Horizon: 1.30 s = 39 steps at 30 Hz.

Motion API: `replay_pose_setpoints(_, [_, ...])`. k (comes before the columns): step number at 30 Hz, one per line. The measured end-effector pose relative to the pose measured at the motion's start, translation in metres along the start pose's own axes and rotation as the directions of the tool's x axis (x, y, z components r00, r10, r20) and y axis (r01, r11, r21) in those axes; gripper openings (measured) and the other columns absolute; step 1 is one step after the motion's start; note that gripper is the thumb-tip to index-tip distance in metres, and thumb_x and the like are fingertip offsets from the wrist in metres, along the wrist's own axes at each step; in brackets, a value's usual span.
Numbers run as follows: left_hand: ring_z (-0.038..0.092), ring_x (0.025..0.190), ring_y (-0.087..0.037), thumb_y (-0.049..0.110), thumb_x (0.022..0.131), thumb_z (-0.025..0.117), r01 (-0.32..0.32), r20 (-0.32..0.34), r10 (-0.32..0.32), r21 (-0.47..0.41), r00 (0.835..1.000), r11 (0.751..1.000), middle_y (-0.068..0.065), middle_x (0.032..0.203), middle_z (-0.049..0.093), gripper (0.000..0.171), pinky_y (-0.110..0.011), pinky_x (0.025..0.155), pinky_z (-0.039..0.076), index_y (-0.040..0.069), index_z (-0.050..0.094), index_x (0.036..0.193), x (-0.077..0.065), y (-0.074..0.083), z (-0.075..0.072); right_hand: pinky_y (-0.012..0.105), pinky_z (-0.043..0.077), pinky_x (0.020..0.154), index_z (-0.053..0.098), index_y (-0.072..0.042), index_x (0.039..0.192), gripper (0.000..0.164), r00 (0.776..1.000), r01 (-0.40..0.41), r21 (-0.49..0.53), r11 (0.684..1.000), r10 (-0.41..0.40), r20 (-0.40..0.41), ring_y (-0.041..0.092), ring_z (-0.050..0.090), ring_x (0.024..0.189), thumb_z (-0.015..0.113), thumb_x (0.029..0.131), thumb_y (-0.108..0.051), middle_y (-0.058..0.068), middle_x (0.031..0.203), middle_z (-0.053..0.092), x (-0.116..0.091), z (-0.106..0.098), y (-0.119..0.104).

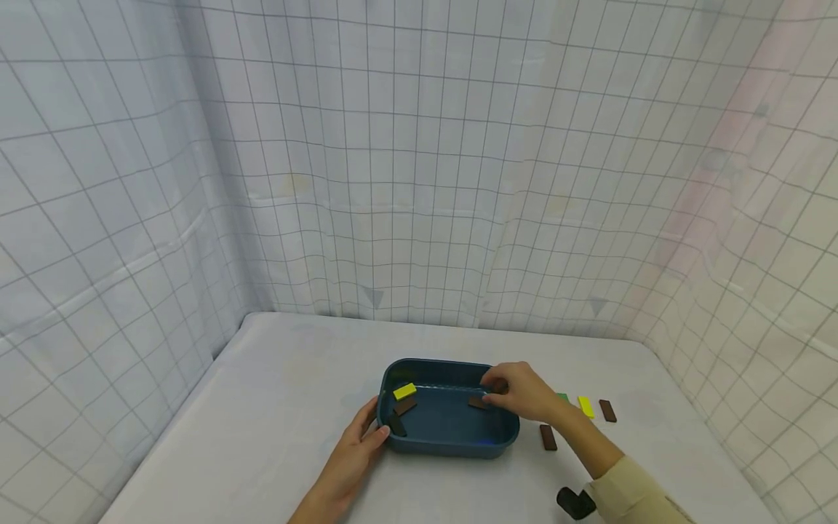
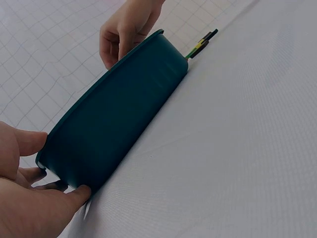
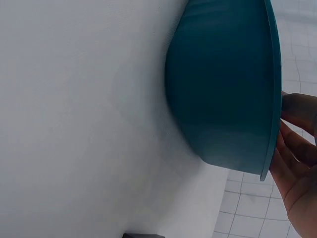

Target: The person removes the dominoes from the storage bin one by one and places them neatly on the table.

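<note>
A dark blue plastic tub with rounded corners stands on the white table. My left hand grips its left end, the thumb at the rim and fingers lower on the outside wall. Over the right end of the tub hangs my right hand, its fingers reaching inside with a gap between thumb and index finger. A brown block lies in the tub by the thumb tip. Toward the left inside are a yellow block, another brown block and a black block. The right fingertips are hidden behind the rim in the right wrist view.
On the table to the right lie a brown block, another brown block, a yellow block and a partly hidden green piece. A black object is near the right sleeve. Gridded white curtains surround the table.
</note>
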<state>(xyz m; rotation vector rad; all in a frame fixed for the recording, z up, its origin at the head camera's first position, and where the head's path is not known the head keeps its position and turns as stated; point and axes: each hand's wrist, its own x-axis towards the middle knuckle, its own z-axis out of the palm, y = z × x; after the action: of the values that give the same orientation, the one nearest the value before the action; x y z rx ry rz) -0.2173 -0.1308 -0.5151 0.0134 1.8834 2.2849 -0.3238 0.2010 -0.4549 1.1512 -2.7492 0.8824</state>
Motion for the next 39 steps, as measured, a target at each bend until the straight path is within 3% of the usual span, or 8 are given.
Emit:
replay_pose_setpoints(11, [0.008,0.154,-0.045,0.008,0.107,0.054,-0.008,0.019,0.008,-0.001,1.000,1.000,-0.024,0.170,0.006,0.066,-0.056,0.121,0.021,0.003,0.020,0.164,0.001,0.001,0.000,0.032,0.060,0.076,0.075,0.001,0.110,0.024,0.995,-0.041,-0.018,0.999,0.042,0.088,0.014,0.069,0.086,0.080,0.091,-0.011,0.009,0.101,0.075,0.022,0.018,0.002])
replay_pose_setpoints(21, [0.008,0.154,-0.046,0.009,0.107,0.055,-0.014,0.020,0.014,-0.002,1.000,1.000,-0.024,0.169,0.008,0.066,-0.057,0.121,0.021,0.003,0.021,0.164,0.000,0.000,-0.001,0.038,0.060,0.080,0.076,-0.005,0.113,0.030,0.975,-0.075,-0.225,0.972,0.119,0.188,0.014,0.066,0.087,0.085,0.086,-0.013,0.001,0.102,0.074,0.033,0.028,-0.002])
replay_pose_setpoints(28, [0.008,0.154,-0.045,0.009,0.107,0.055,-0.019,0.029,0.019,-0.014,0.999,1.000,-0.025,0.169,0.006,0.067,-0.056,0.121,0.021,0.002,0.019,0.164,0.000,0.000,-0.002,0.032,0.057,0.062,0.078,-0.006,0.093,0.011,0.974,-0.060,-0.356,0.933,0.133,0.184,0.011,0.058,0.066,0.085,0.084,-0.007,-0.005,0.076,0.066,0.036,0.034,-0.005])
replay_pose_setpoints(34, [0.008,0.153,-0.047,0.008,0.108,0.054,-0.018,0.027,0.019,-0.015,0.999,1.000,-0.027,0.169,0.005,0.068,-0.057,0.120,0.023,0.000,0.017,0.164,0.000,0.001,-0.001,0.031,0.058,0.064,0.079,-0.009,0.090,0.010,0.982,-0.037,-0.366,0.930,0.102,0.159,0.010,0.063,0.070,0.086,0.083,-0.007,-0.005,0.079,0.070,0.035,0.037,-0.002])
replay_pose_setpoints(39, [0.007,0.153,-0.046,0.008,0.108,0.054,-0.014,0.027,0.014,-0.019,1.000,1.000,-0.027,0.169,0.005,0.068,-0.056,0.120,0.023,0.000,0.017,0.164,0.000,0.001,-0.001,0.029,0.056,0.065,0.078,-0.015,0.093,0.011,0.984,-0.027,-0.291,0.956,0.076,0.160,0.006,0.061,0.073,0.085,0.085,-0.013,-0.011,0.083,0.068,0.033,0.037,0.000])
